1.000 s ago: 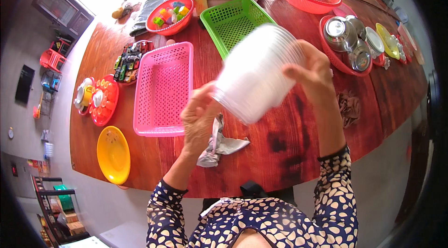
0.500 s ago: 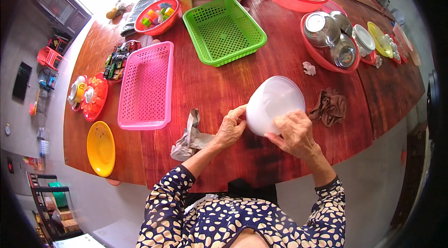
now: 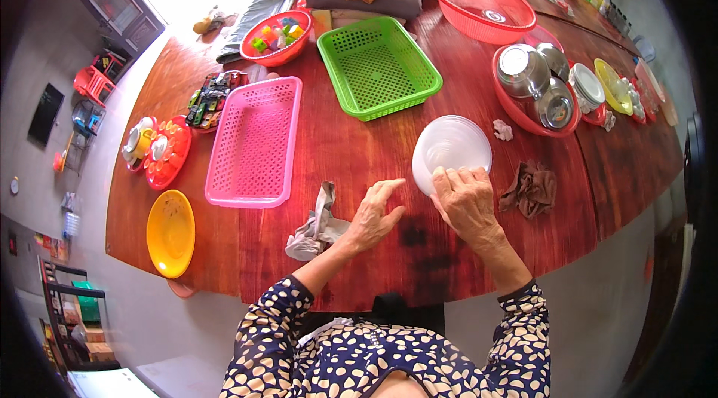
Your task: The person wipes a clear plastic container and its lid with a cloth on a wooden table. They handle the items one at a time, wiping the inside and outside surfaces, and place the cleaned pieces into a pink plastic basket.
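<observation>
A round white, slightly see-through plastic bowl (image 3: 452,142) is at the right of the table's middle. My right hand (image 3: 470,207) is closed over its near edge, with the fingers inside the rim. Left of the bowl, my left hand (image 3: 376,217) is open above the table, fingers stretched out and holding nothing. A crumpled pale grey cloth (image 3: 320,227) lies beside my left wrist. To the right of my right hand is a crumpled brown cloth (image 3: 529,190).
A pink basket (image 3: 254,144) and a green basket (image 3: 379,69) stand beyond my hands. A yellow plate (image 3: 170,235) lies at the left edge. At the right, a red basin (image 3: 502,102) holds metal bowls; a larger red basket (image 3: 485,9) stands behind it.
My left hand has let go of the bowl and moved slightly away from it. The bowl, tilted before, now shows its round opening, with my right hand at its rim.
</observation>
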`<state>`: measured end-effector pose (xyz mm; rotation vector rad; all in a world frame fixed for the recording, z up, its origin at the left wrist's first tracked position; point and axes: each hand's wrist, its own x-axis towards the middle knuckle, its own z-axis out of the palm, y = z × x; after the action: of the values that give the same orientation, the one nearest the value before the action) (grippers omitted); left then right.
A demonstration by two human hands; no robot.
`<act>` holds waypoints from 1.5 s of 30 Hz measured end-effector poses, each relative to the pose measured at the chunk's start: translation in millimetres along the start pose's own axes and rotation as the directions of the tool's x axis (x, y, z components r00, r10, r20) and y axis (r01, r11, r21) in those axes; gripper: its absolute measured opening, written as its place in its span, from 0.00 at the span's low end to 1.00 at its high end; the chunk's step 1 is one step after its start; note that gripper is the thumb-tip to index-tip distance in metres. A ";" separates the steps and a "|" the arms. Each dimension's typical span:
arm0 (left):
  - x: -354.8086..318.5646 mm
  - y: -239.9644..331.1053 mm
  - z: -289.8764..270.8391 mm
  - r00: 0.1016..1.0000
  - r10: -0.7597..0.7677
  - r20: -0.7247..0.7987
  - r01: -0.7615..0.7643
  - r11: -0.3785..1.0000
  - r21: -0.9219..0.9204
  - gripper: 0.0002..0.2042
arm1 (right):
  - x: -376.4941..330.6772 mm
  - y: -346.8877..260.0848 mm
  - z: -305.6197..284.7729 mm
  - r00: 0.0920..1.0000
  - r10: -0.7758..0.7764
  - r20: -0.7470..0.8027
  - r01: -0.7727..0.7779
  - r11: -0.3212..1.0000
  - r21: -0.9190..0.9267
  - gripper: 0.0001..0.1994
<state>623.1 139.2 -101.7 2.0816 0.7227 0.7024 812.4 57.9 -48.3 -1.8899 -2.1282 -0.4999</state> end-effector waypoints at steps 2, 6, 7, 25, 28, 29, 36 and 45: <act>-15.0 0.2 -16.0 0.998 0.044 -0.055 -0.039 0.996 0.081 0.22 | 2.2 -0.5 -6.5 1.000 0.012 -0.013 -0.011 0.998 0.056 0.25; -41.2 5.7 -58.5 0.957 0.164 -0.241 -0.089 0.951 0.297 0.15 | 9.5 -3.3 -19.5 0.993 0.025 -0.118 -0.015 0.996 0.087 0.20; -47.2 6.5 -71.4 0.941 0.190 -0.280 -0.085 0.934 0.347 0.15 | 11.4 -3.9 -20.0 0.987 0.029 -0.160 -0.013 0.995 0.099 0.18; -88.9 -62.7 -135.1 0.910 0.170 -0.379 0.205 0.610 0.766 0.20 | 30.5 -136.8 -6.7 0.985 -0.135 -0.106 0.170 0.852 0.495 0.29; -88.7 -86.9 -138.3 0.899 0.216 -0.382 0.173 0.625 0.761 0.11 | 41.0 -195.7 41.4 0.985 -0.170 -0.028 0.161 0.849 0.504 0.30; -90.2 -85.1 -140.4 0.905 0.212 -0.369 0.154 0.646 0.748 0.11 | 41.4 -208.9 56.2 0.988 -0.153 -0.032 0.148 0.850 0.506 0.29; -134.0 -50.7 -140.2 0.957 0.184 -0.223 0.022 0.722 0.692 0.10 | 7.2 -194.7 91.0 0.971 -0.181 -0.158 0.238 0.813 0.532 0.15; -191.4 -14.0 -124.1 0.979 0.176 -0.103 -0.070 0.765 0.640 0.11 | -74.5 -102.1 62.8 0.993 0.070 -0.094 -0.026 0.916 0.401 0.17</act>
<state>403.7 76.0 -92.1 2.7370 1.0263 0.7726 723.1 6.3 -144.7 -1.6399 -1.9300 -0.1341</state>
